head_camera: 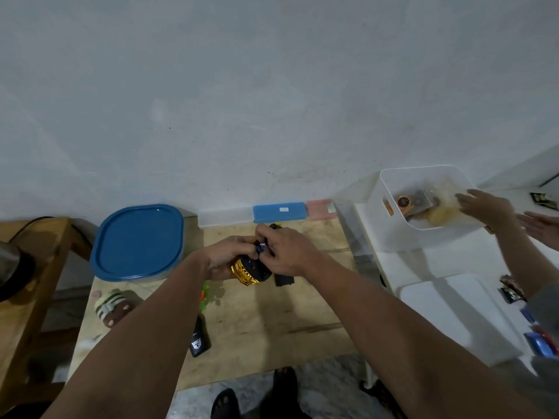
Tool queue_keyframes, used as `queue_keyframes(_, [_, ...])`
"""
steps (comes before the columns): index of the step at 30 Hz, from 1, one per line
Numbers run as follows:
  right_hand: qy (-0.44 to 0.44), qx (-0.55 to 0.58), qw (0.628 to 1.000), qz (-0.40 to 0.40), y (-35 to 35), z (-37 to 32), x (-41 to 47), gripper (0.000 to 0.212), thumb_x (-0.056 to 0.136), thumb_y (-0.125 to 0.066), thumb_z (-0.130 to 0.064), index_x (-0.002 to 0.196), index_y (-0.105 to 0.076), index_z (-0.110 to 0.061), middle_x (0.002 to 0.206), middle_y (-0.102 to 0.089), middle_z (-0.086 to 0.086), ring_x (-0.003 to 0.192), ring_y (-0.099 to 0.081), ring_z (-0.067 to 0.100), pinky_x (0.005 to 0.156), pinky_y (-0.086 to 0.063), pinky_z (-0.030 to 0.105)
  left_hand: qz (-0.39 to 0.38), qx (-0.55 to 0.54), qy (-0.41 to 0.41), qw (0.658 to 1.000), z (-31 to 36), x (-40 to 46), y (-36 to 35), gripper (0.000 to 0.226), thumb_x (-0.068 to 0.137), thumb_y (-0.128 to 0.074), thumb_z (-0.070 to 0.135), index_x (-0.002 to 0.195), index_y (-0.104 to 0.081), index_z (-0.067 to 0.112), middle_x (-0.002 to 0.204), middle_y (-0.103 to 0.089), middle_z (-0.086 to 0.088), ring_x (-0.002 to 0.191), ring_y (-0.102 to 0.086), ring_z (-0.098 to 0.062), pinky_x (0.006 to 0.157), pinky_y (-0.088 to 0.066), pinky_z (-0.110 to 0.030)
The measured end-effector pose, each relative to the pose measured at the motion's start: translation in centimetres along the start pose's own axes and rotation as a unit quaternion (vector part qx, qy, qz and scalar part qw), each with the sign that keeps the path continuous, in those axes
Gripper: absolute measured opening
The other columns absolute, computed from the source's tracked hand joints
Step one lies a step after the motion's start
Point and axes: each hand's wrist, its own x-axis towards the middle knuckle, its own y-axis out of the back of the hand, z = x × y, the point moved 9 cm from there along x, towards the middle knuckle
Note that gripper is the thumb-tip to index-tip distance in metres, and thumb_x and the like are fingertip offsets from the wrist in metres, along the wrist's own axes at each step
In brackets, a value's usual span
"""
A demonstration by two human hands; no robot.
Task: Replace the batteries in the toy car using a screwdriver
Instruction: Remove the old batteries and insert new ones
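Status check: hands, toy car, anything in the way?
Left hand grips toy car above table. Right hand pinches battery at the car. Second person's hand at white bin, clear.

A gold-and-black toy car (249, 272) sits underside-up in the left grip (225, 258); a small blue-tipped battery (262, 247) is pinched in the right grip (282, 252) just above it.

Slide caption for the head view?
Both hands hold the gold-and-black toy car; right hand pinches a small blue battery.

Both arms are bare all the way up, no sleeves, no watch or rings that I can spot on the left hand (225, 257) or right hand (286, 252). Down below, dark open-toe sandals (223, 402) on the feet.
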Motion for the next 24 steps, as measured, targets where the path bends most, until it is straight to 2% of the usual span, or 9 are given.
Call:
queue_keyframes(4, [-0.018,0.04,0.999,0.002,0.0,0.5,-0.4,0.024,0.085,-0.06,-0.03,0.09,-0.037,-0.025,0.067,-0.053,-0.002,0.06,-0.048,0.017,0.051,-0.038,0.035,-0.01,-0.003,0.002,1.0,-0.3,-0.3,-0.6,0.053,0.075,-0.058,0.001,0.128,-0.064,0.003,0.104,-0.067,-0.019,0.089,-0.067,-0.029,0.076,-0.057,-0.039])
queue_keyframes(7, [-0.038,0.065,0.997,0.007,0.0,1.1,-0.5,0.023,0.087,-0.062,-0.03,0.091,-0.04,-0.024,0.068,-0.055,-0.003,0.061,-0.051,0.013,0.053,-0.04,0.035,-0.009,-0.006,-0.001,1.0,-0.8,-0.5,-0.4,0.054,0.077,-0.06,0.003,0.131,-0.065,0.009,0.112,-0.067,-0.021,0.097,-0.066,-0.032,0.082,-0.056,-0.042])
queue_keyframes(11, [-0.074,0.123,0.99,0.013,-0.1,1.9,-0.3,0.029,0.081,-0.068,-0.03,0.103,-0.05,-0.029,0.072,-0.062,-0.005,0.068,-0.061,0.013,0.058,-0.051,0.038,0.001,-0.02,-0.009,1.0,-1.1,-0.4,-0.4,0.06,0.077,-0.063,0.006,0.137,-0.062,0.012,0.119,-0.066,-0.022,0.104,-0.064,-0.035,0.085,-0.056,-0.043])
queue_keyframes(15, [-0.168,0.289,0.938,0.089,0.0,4.0,-0.7,0.019,0.075,-0.077,-0.021,0.094,-0.075,-0.022,0.084,-0.073,-0.007,0.082,-0.07,0.01,0.077,-0.061,0.036,0.014,-0.052,-0.022,0.998,-1.4,-0.6,-1.2,0.063,0.074,-0.061,0.005,0.137,-0.063,0.015,0.119,-0.07,-0.019,0.1,-0.07,-0.031,0.076,-0.059,-0.039])
queue_keyframes(18, [-0.186,0.338,0.917,0.104,-0.1,4.6,-0.6,0.009,0.08,-0.081,-0.018,0.089,-0.078,-0.015,0.087,-0.075,-0.004,0.085,-0.071,0.01,0.082,-0.061,0.034,0.025,-0.08,-0.038,0.996,-1.6,-0.7,-1.0,0.061,0.074,-0.063,0.005,0.134,-0.065,0.017,0.117,-0.072,-0.019,0.096,-0.072,-0.032,0.072,-0.06,-0.038])
queue_keyframes(20, [-0.2,0.382,0.895,0.115,0.2,4.7,-0.7,0.011,0.084,-0.08,-0.022,0.086,-0.076,-0.012,0.087,-0.075,0.0,0.082,-0.07,0.01,0.076,-0.06,0.029,0.027,-0.085,-0.047,0.995,-1.4,-0.6,-0.9,0.063,0.074,-0.062,0.006,0.136,-0.064,0.016,0.116,-0.071,-0.02,0.093,-0.071,-0.031,0.07,-0.059,-0.037])
queue_keyframes(21, [-0.221,0.421,0.871,0.121,0.1,5.0,-0.9,0.015,0.087,-0.078,-0.025,0.083,-0.073,-0.012,0.083,-0.073,0.001,0.075,-0.068,0.011,0.067,-0.058,0.027,0.032,-0.087,-0.051,0.994,-1.3,-0.6,-0.8,0.063,0.074,-0.062,0.006,0.136,-0.064,0.016,0.114,-0.071,-0.02,0.091,-0.071,-0.031,0.069,-0.059,-0.036])
queue_keyframes(23, [-0.266,0.493,0.818,0.129,-0.2,5.7,-1.3,0.02,0.09,-0.075,-0.029,0.079,-0.068,-0.014,0.07,-0.064,0.0,0.055,-0.056,0.007,0.046,-0.044,0.021,0.05,-0.086,-0.06,0.993,-1.1,-0.5,-0.2,0.063,0.073,-0.063,0.009,0.136,-0.064,0.016,0.113,-0.072,-0.019,0.09,-0.071,-0.03,0.07,-0.059,-0.035])
queue_keyframes(24, [-0.284,0.525,0.792,0.128,-0.3,6.0,-1.5,0.019,0.091,-0.074,-0.028,0.081,-0.068,-0.013,0.069,-0.06,0.0,0.05,-0.049,0.006,0.042,-0.034,0.02,0.061,-0.086,-0.064,0.992,-1.0,-0.5,0.1,0.063,0.073,-0.065,0.011,0.136,-0.064,0.016,0.113,-0.072,-0.019,0.091,-0.07,-0.03,0.071,-0.059,-0.035])
